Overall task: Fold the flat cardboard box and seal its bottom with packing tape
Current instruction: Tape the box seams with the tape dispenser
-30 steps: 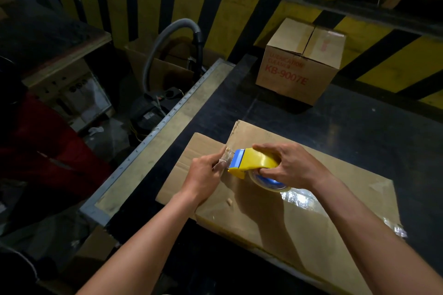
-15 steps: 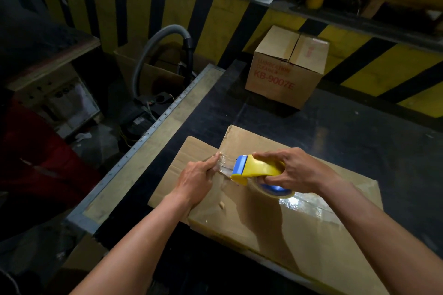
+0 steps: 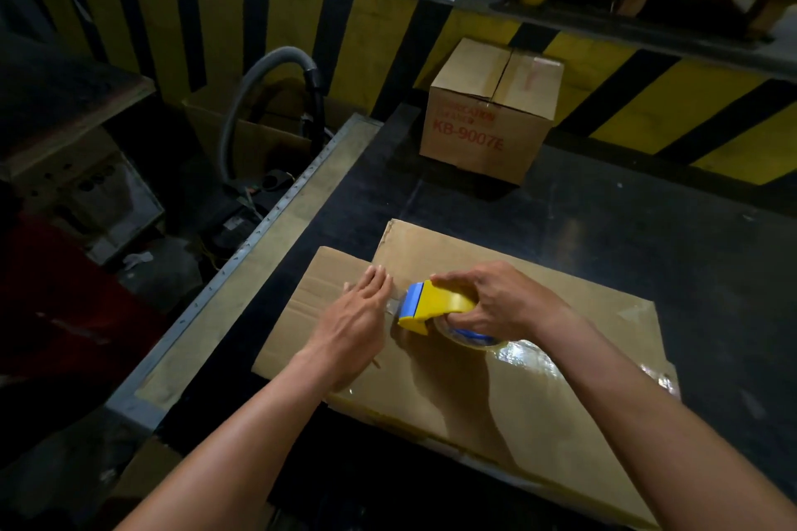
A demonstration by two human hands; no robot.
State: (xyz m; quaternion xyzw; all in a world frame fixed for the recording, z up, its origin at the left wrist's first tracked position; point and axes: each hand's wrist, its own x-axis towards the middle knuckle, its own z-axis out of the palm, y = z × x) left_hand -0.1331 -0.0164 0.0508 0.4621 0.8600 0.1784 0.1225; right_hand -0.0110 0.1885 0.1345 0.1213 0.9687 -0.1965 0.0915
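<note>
Cardboard [image 3: 539, 401] lies flat at lower centre of the table [image 3: 647, 237]; your right hand [image 3: 504, 302] grips the tape dispenser [image 3: 435, 306] on it. Your left hand [image 3: 358, 323] presses flat, fingers extended, beside it. A sealed box [image 3: 487, 112] stands well apart, upper centre, hose [image 3: 263, 69] at upper left.

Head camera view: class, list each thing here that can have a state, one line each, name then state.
Flat cardboard box: lying flat on the table, not yet folded up.
Tape dispenser: held on the flat box, clear tape drawn out.
Left hand: fingers extended, pressing the tape end down.
Right hand: closed on the dispenser.
Printed box: assembled, top flaps closed.
</note>
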